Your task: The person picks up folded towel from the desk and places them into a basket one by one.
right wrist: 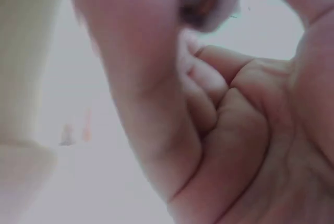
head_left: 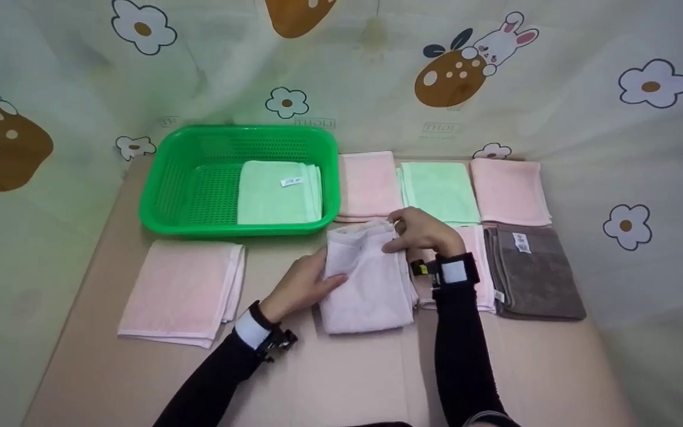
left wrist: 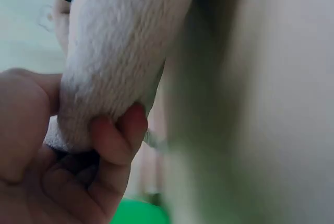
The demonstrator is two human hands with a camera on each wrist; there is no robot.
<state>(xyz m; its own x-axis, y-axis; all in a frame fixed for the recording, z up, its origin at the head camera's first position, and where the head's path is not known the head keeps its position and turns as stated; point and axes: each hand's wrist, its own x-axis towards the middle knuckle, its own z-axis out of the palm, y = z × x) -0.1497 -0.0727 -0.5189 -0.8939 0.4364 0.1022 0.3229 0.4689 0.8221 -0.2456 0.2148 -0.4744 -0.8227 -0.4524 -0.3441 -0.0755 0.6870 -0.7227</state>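
Note:
A folded pale pink towel (head_left: pixel 368 293) is held up over the middle of the table, its fuzzy edge (left wrist: pixel 117 46) large in the left wrist view. My left hand (head_left: pixel 299 286) grips its left side, thumb on the near face and fingers curled behind. In the left wrist view that hand (left wrist: pixel 68 156) pinches the thick folded edge between thumb and fingers. At the towel's upper right corner my right hand (head_left: pixel 427 232) pinches the cloth between thumb and fingers. The right wrist view shows the right hand (right wrist: pixel 219 114) close up and blurred, with fingers bent.
A green plastic basket (head_left: pixel 169 226) at the back left contains a folded mint towel (head_left: pixel 273 196). Pink towel (head_left: pixel 181 290) lies at front left. Along the right lie pink (head_left: pixel 368 184), mint (head_left: pixel 441 193) and pink (head_left: pixel 510 193) towels, then a grey-brown towel (head_left: pixel 540 276) beside another pink one (head_left: pixel 479 279).

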